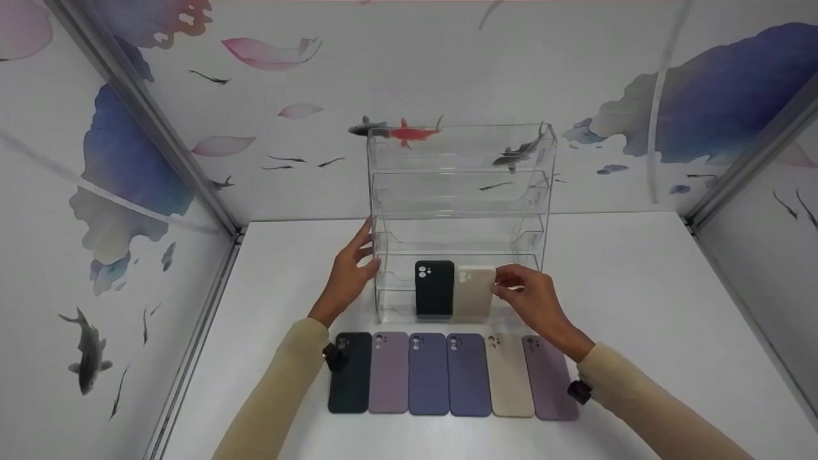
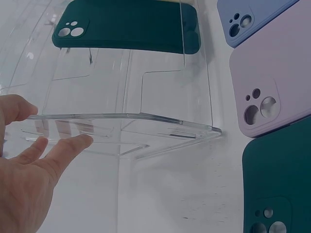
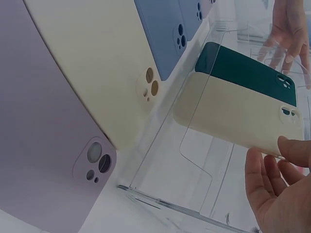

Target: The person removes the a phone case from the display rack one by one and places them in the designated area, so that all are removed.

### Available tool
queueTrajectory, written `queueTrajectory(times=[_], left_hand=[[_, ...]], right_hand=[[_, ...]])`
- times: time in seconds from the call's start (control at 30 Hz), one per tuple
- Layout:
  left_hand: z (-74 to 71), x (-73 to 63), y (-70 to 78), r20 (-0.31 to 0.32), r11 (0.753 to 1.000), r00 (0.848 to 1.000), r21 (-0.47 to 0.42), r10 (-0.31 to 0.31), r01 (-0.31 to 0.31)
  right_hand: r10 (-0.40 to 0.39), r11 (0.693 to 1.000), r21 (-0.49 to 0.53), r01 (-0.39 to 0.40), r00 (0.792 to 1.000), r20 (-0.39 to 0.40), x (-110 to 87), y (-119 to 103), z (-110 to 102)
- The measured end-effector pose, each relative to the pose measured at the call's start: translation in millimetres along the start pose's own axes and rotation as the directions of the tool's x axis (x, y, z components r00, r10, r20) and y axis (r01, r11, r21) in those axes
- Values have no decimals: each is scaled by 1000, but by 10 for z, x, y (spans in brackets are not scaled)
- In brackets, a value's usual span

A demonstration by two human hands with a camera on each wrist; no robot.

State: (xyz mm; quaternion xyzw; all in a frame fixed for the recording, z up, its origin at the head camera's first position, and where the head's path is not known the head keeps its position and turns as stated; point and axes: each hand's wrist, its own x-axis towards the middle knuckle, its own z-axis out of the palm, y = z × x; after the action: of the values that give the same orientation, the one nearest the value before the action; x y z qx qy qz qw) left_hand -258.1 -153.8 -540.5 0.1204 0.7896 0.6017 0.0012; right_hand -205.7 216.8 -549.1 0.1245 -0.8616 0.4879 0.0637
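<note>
A clear tiered rack (image 1: pixel 457 246) stands by the back wall. My left hand (image 1: pixel 348 276) rests against its left side, with straight, spread fingers (image 2: pixel 73 145) touching the panel. In the lowest front tier, a dark green phone case (image 1: pixel 435 291) stands upright, camera holes at the top. Beside it on the right is a cream phone case (image 1: pixel 473 294), overlapping the green one's edge. My right hand (image 1: pixel 530 294) pinches the cream case near its upper right edge, thumb on one face and fingers behind. In the right wrist view, its lower end shows through the rack's clear front lip.
In front of the rack lies a row of phone cases: dark green (image 1: pixel 350 383), lavender (image 1: pixel 389 377), two blue-purple ones (image 1: pixel 429 377), cream (image 1: pixel 511 380) and mauve (image 1: pixel 551 383). Printed walls (image 1: pixel 294 160) enclose the white table (image 1: pixel 639 287) behind and at both sides.
</note>
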Motion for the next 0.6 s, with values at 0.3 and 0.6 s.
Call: queueTrajectory(times=[0.3,0.6], left_hand=[[9,-8,-5,-2,1000,1000,3,0,0],[2,-14,2,9,1000,1000,-10,5,-4]], right_hand=[[-10,1000,-4,10,1000,2,-26,19,11],[-16,999,42,19,998,-64,-30,-20,-68]])
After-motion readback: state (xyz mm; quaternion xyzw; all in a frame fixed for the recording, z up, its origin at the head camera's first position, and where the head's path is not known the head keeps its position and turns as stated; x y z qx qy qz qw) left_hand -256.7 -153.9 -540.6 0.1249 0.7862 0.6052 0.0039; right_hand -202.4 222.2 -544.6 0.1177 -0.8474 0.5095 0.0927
